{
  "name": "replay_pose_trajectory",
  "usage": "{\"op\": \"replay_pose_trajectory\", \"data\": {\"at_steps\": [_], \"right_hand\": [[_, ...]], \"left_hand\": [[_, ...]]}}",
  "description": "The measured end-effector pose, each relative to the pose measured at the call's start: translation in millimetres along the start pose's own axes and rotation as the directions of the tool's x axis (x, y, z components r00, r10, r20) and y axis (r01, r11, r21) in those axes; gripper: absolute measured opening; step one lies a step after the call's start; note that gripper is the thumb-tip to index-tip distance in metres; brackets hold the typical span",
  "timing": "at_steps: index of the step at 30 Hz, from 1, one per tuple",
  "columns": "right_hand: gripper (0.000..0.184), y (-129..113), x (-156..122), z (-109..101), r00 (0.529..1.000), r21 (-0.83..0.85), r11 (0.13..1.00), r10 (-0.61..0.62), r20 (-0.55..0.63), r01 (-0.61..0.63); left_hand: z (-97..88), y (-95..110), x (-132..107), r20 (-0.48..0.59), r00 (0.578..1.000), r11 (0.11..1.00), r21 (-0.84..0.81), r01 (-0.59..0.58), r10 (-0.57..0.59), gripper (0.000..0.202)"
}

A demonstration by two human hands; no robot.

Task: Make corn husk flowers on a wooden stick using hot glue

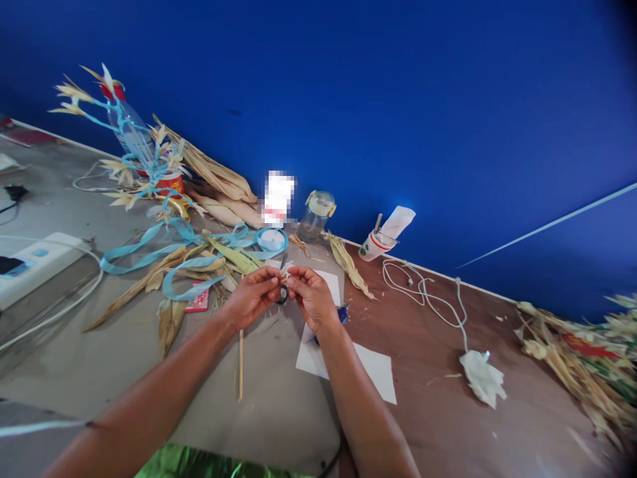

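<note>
My left hand (253,293) and my right hand (314,295) meet over the middle of the table, fingertips closed in a pinch. Between them is a small pale scrap of corn husk (286,269), partly covered by the fingers. Just below the fingertips shows a dark ring (283,295), perhaps a scissors handle lying on the table. White paper sheets (375,372) lie under and beside my right wrist, with a dark blue object (342,315) half hidden behind it. To the left of my left hand are dried corn husks (169,318) and loops of light blue ribbon (129,260).
At the back stand a husk-flower arrangement (154,169) with a plastic bottle (130,129), a lidded glass jar (314,219) and a paper cup (375,245). A white power strip (44,262) lies left; a white cable (432,299), crumpled tissue (482,377) and more husks (572,358) lie right.
</note>
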State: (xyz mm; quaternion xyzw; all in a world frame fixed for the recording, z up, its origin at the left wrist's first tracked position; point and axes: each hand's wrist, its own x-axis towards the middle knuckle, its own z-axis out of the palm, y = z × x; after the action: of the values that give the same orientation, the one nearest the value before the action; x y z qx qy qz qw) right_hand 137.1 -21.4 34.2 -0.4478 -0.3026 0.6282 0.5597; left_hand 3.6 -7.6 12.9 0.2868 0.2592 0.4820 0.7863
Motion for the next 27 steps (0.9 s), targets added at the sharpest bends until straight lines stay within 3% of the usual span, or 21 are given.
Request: {"op": "replay_pose_trajectory", "data": {"at_steps": [6,22,27], "right_hand": [[0.012,2.1,1.5,-1.9,0.999,-0.058,0.998,-0.037,0.008,0.037],[0.017,2.7,0.7,-1.9,0.998,-0.128,0.99,-0.061,-0.015,0.058],[0.018,3.9,-0.3,-0.1,0.993,-0.187,0.976,-0.119,-0.017,0.113]], "left_hand": [[0.5,-0.4,-0.3,0.02,1.0,1.0,0.002,0.006,-0.006,0.011],[-0.2,-2.3,0.8,0.034,0.999,1.0,-0.002,0.007,-0.007,0.011],[1.7,-3.8,0.4,0.039,0.999,1.0,0.001,0.007,-0.007,0.011]]}}
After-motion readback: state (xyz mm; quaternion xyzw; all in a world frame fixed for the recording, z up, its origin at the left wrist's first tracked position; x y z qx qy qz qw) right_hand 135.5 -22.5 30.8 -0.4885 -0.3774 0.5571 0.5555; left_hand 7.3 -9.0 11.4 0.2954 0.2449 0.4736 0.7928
